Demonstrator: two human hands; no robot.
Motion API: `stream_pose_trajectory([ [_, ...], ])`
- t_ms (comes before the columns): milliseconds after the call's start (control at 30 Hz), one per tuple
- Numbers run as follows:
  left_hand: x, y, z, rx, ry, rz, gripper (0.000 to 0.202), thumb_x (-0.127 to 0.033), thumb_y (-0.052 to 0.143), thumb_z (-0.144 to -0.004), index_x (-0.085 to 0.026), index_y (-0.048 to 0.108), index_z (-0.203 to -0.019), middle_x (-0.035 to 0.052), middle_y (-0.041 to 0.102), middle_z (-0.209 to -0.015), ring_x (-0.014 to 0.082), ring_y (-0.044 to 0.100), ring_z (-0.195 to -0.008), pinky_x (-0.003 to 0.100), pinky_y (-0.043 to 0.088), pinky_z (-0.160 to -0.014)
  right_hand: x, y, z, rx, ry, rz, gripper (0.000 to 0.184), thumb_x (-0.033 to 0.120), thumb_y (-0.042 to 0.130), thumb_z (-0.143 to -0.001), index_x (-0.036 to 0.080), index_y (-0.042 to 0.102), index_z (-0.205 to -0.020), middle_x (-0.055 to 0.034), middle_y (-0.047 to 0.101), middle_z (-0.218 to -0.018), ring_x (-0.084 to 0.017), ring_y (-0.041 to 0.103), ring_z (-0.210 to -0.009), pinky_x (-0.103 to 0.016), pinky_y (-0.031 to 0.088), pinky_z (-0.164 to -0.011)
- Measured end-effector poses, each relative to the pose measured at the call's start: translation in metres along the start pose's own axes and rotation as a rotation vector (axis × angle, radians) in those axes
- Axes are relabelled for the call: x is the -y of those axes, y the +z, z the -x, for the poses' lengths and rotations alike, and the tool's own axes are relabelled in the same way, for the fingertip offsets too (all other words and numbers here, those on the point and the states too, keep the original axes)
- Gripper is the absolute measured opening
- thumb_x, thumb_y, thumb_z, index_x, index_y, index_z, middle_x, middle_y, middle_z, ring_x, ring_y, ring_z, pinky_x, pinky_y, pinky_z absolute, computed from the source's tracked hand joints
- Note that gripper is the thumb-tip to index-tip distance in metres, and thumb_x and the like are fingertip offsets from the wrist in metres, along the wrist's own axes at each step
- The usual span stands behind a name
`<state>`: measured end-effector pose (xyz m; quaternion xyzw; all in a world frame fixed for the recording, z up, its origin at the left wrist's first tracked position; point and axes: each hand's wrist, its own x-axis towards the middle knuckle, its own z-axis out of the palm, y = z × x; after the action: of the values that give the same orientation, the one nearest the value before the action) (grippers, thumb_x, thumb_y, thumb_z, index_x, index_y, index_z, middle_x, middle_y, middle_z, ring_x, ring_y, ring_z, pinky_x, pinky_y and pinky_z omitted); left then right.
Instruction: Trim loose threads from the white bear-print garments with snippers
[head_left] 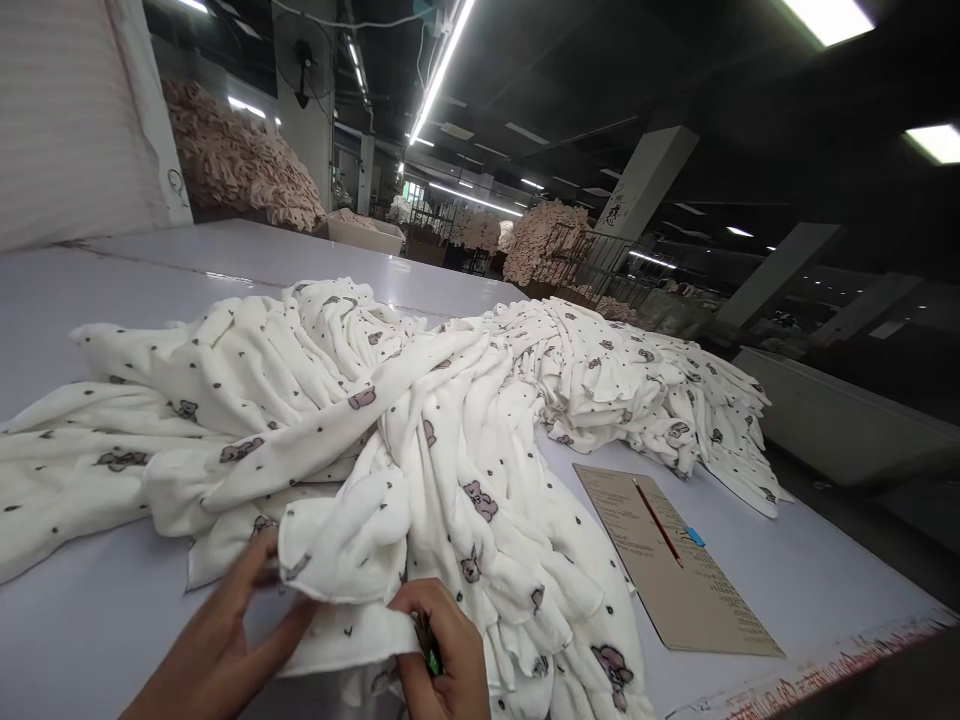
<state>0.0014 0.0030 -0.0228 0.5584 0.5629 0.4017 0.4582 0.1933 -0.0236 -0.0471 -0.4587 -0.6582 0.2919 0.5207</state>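
Note:
A heap of white printed cloth pieces (465, 440) with small bears and dots lies in front of me. At the heap's near edge, my left hand (240, 620) grips a hemmed flap of white cloth (345, 540), its fingertips partly behind the fabric. Close by on the right, my right hand (446, 645) is closed around a small dark tool with a green part (429, 645), mostly hidden by the fingers; its kind is unclear. The fingers of that hand also touch a lower strip of the cloth.
A brown written-on board (660, 560) lies to the right on the white table (757, 545), with a dark red pencil (658, 522) and a blue clip (695, 537) on it. More printed cloth (637, 370) lies behind. Pink fabric piles (240, 155) stand farther back.

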Motion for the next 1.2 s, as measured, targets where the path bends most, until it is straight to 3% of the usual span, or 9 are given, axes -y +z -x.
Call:
stream_pose_trajectory([
  [100,-0.004,0.001,-0.003,-0.103,0.547,-0.436,0.066,-0.038,0.064,-0.074,-0.034,0.035,-0.134,0.0027,0.030,-0.148,0.0315,0.030,-0.132,0.038,0.021,-0.109,0.001,0.004,0.002,-0.024,0.075,0.006,0.006,0.021,0.046,-0.073,0.022,0.052,-0.073,0.0020,0.048,-0.064,-0.015,0.046,-0.058,-0.024,0.030,-0.052],
  [200,0.004,-0.005,-0.027,0.065,0.765,-0.741,0.042,-0.012,0.044,-0.078,-0.033,0.060,-0.111,0.0010,0.059,-0.123,0.0236,0.054,-0.110,0.032,0.039,-0.095,0.000,0.009,0.008,-0.115,0.136,0.051,0.017,0.033,0.047,-0.080,0.021,0.052,-0.069,0.0034,0.044,-0.057,-0.014,0.043,-0.054,-0.024,0.029,-0.051],
  [300,0.017,-0.027,-0.058,-0.043,0.633,-1.019,0.038,-0.002,0.037,-0.069,-0.022,0.069,-0.079,0.0083,0.065,-0.103,0.0289,0.059,-0.097,0.042,0.046,-0.083,-0.003,0.009,0.011,-0.223,0.221,0.092,0.031,0.046,0.048,-0.084,0.021,0.053,-0.067,0.0041,0.041,-0.054,-0.014,0.040,-0.052,-0.024,0.028,-0.051],
  [433,0.020,-0.047,-0.063,-0.282,0.492,-1.073,0.035,-0.014,0.036,-0.081,-0.004,0.065,-0.100,0.0249,0.053,-0.118,0.0470,0.048,-0.110,0.069,0.033,-0.088,-0.002,0.006,0.008,-0.196,0.340,0.014,0.039,0.053,0.043,-0.086,0.020,0.047,-0.064,0.0053,0.033,-0.056,-0.013,0.034,-0.054,-0.024,0.025,-0.051],
  [600,-0.004,-0.008,-0.012,0.140,0.598,-0.510,0.039,-0.040,0.059,-0.079,-0.032,0.052,-0.117,0.0016,0.052,-0.130,0.0238,0.048,-0.120,0.031,0.038,-0.101,0.001,0.008,0.000,-0.115,0.357,-0.079,0.040,0.054,0.044,-0.085,0.019,0.044,-0.065,0.0049,0.035,-0.058,-0.012,0.033,-0.056,-0.024,0.025,-0.053],
  [733,-0.018,0.021,-0.010,0.436,0.188,-0.056,0.029,-0.041,0.042,-0.090,-0.022,0.062,-0.082,-0.0001,0.062,-0.080,0.0165,0.056,-0.080,0.020,0.045,-0.073,-0.006,0.009,-0.003,-0.109,0.409,-0.171,0.040,0.054,0.047,-0.084,0.019,0.046,-0.065,0.0048,0.036,-0.058,-0.013,0.034,-0.057,-0.023,0.028,-0.054],
  [833,-0.016,0.024,-0.021,0.482,-0.005,0.135,0.038,-0.051,0.047,-0.084,-0.017,0.061,-0.074,-0.0014,0.052,-0.070,0.0152,0.047,-0.071,0.021,0.042,-0.067,-0.009,0.009,-0.002,-0.173,0.384,-0.148,0.029,0.046,0.052,-0.085,0.019,0.053,-0.076,0.0021,0.047,-0.066,-0.015,0.045,-0.064,-0.024,0.036,-0.061],
  [967,-0.015,0.025,-0.022,0.475,-0.034,0.101,0.043,-0.054,0.047,-0.082,-0.016,0.057,-0.067,-0.0025,0.043,-0.066,0.0148,0.041,-0.069,0.022,0.038,-0.065,-0.001,0.009,0.004,-0.309,0.018,0.110,0.013,0.030,0.053,-0.086,0.026,0.054,-0.099,-0.0001,0.055,-0.086,-0.016,0.054,-0.077,-0.023,0.042,-0.068],
  [1200,-0.022,0.033,-0.009,0.518,0.074,0.108,0.039,-0.049,0.040,-0.088,-0.019,0.061,-0.073,-0.0007,0.060,-0.074,0.0169,0.054,-0.076,0.022,0.042,-0.072,0.008,0.008,0.002,-0.095,-0.077,0.363,0.010,0.027,0.047,-0.085,0.024,0.055,-0.088,-0.0014,0.053,-0.079,-0.016,0.053,-0.062,-0.025,0.037,-0.054],
])
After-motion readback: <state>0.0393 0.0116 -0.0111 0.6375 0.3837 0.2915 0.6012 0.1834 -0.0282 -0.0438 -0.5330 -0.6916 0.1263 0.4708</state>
